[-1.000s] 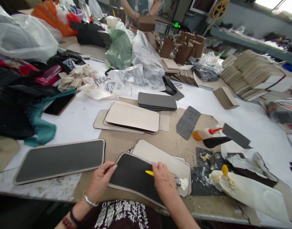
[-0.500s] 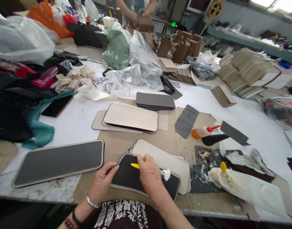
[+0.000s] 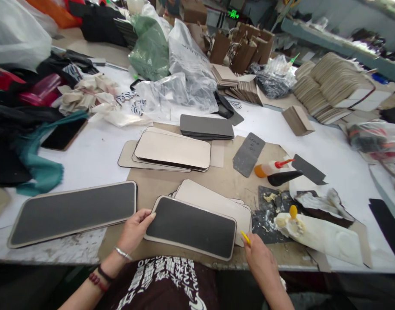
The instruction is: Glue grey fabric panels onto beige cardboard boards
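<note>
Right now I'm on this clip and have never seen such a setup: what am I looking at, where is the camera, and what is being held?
There is no machine here: a person works with two bare hands, and the one picture comes from a camera worn on the head, looking forward and down. The left hand grips the left end of a dark panel with a pale border, which lies on a pile of beige boards. The right hand is closed on a yellow-handled tool; only the handle's tip shows. Also on the table are a long dark panel at the left, grey sheets farther back, an orange squeeze bottle and a white smeared pouch at the right.
</note>
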`<act>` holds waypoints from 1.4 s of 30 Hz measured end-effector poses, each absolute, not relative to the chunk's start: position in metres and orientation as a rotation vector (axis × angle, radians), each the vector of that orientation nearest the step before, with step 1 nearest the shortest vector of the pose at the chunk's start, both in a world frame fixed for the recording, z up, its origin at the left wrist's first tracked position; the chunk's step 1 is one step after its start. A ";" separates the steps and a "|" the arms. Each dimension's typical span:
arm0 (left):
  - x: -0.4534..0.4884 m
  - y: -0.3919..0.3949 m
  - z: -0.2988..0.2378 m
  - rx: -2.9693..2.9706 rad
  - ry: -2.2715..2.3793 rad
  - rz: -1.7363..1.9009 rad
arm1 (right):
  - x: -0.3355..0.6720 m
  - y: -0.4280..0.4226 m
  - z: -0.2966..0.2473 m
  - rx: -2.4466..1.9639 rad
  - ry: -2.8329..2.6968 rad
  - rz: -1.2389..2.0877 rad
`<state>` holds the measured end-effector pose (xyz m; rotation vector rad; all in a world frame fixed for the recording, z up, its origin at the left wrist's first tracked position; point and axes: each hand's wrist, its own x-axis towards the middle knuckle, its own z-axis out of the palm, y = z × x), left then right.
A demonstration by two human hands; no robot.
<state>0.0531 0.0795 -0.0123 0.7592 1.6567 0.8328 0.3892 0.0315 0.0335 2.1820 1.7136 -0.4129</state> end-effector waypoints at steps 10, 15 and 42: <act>0.053 0.082 -0.008 0.699 1.671 0.803 | 0.408 0.034 0.009 2.450 1.618 -0.430; 0.051 0.082 -0.008 0.662 1.677 0.821 | 0.409 0.050 0.002 2.381 1.409 -0.786; 0.052 0.077 -0.011 0.663 1.681 0.800 | 0.394 0.001 0.005 2.580 1.723 -0.670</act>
